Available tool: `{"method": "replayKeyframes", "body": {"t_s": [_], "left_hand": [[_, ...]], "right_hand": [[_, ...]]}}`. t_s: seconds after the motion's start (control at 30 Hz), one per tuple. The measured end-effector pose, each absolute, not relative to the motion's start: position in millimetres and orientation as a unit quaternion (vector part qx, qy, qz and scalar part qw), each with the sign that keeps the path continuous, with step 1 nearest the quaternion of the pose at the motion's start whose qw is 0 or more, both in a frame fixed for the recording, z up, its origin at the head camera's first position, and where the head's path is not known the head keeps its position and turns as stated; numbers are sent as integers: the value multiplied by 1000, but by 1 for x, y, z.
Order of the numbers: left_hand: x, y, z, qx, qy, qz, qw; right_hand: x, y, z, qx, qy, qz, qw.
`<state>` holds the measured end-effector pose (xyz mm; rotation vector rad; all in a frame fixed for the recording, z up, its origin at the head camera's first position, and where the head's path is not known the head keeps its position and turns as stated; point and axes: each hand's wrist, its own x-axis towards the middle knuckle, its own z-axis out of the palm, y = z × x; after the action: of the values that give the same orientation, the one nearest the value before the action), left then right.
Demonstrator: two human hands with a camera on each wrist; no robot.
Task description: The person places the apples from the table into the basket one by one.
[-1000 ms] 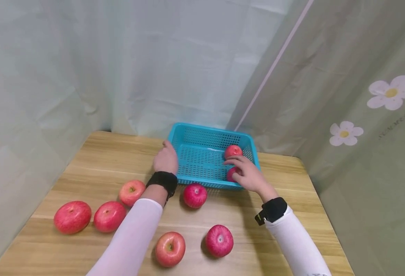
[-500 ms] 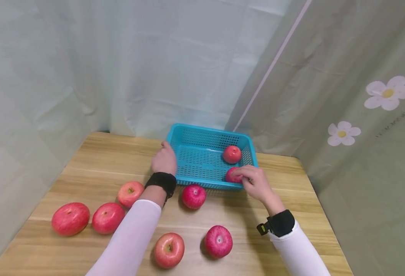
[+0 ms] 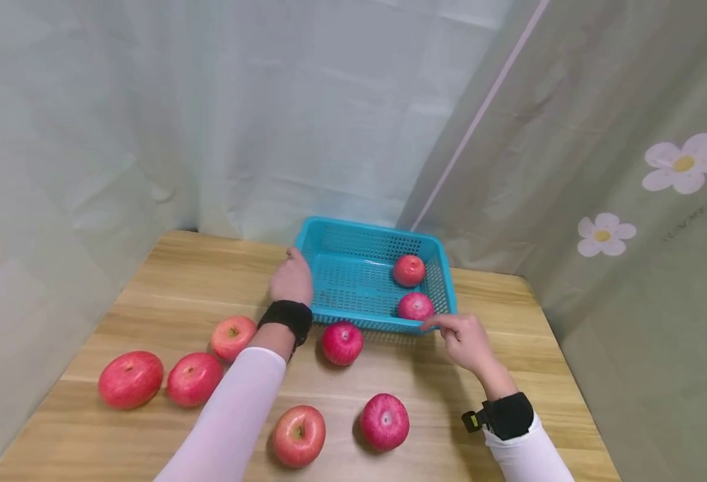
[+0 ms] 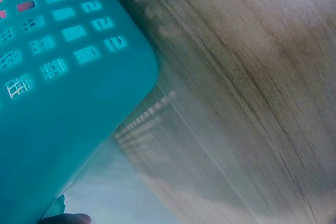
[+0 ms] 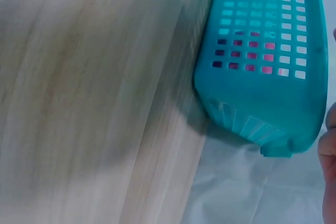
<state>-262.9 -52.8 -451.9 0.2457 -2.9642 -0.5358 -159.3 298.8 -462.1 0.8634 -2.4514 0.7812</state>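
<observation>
A blue perforated plastic basket (image 3: 353,268) stands at the back of the table, with two red apples in its right end: one (image 3: 410,270) farther back, the other (image 3: 416,306) by the front wall. My left hand (image 3: 291,280) grips the basket's left side; its fingers are mostly hidden, and only a fingertip shows in the left wrist view. At the front right corner is my right hand (image 3: 466,340), its index finger stretched to the rim and the other fingers loosely bent, holding nothing. Just before the basket lies a red apple (image 3: 342,343).
On the wooden table (image 3: 510,375), two apples, one paler (image 3: 298,436) and one dark red (image 3: 385,422), lie in front. Left of my left forearm are three more: a large one (image 3: 130,379), a middle one (image 3: 195,379) and a paler one (image 3: 233,338). Curtains (image 3: 329,120) hang behind.
My right hand has let go of the front apple in the basket and drawn back toward me and to the right, out to the rim. The left hand has stayed put.
</observation>
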Motion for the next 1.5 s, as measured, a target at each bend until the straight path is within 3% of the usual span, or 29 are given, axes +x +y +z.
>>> {"method": "replayKeyframes", "body": {"t_s": [0.23,0.5,1.17,1.5], "left_hand": [[-262,-50,-450,73,-980,-175,67],[-262,-52,-450,79,-979,-178,65],[-262,-48,-448,86,-979,-168,71],[-265,-50,-446,88,-981,-166,56]], "right_hand": [[-151,304,-460,296,-895,278,185],[-138,296,-455,304,-908,266,114],[-99,263,-452,301,-914,228,-147],[-80,242,-450,321,-902,237,-168]]}}
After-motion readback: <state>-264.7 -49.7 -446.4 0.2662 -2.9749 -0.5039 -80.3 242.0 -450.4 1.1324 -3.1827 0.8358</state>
